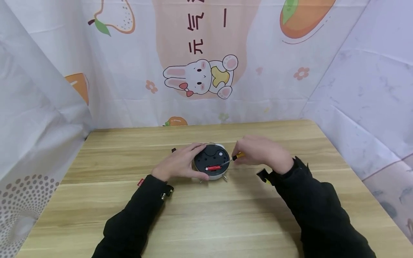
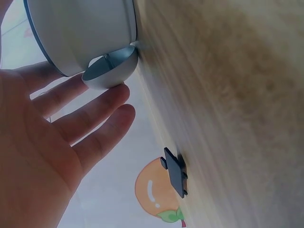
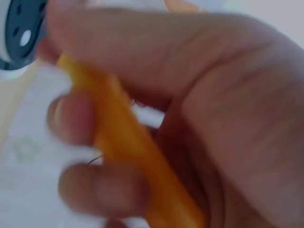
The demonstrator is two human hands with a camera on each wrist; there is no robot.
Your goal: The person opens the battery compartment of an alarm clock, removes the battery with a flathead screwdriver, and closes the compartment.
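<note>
A round alarm clock [image 1: 210,157] lies on the table with its black back turned up. In its uncovered battery slot sits a red battery [image 1: 213,168]. My left hand [image 1: 181,162] holds the clock by its left side, thumb at the near edge and fingers at the far edge. A bell [image 2: 111,71] of the clock touches those fingers in the left wrist view. My right hand [image 1: 258,152] grips a screwdriver by its yellow handle [image 3: 128,142]. The thin metal shaft [image 1: 227,162] points left, its tip at the battery's right end.
A small black cover [image 2: 175,172] lies on the wooden table [image 1: 206,222] beyond the left hand. A small red tag [image 1: 140,182] shows beside the left sleeve. Printed curtains [image 1: 129,86] stand behind the table and along both sides.
</note>
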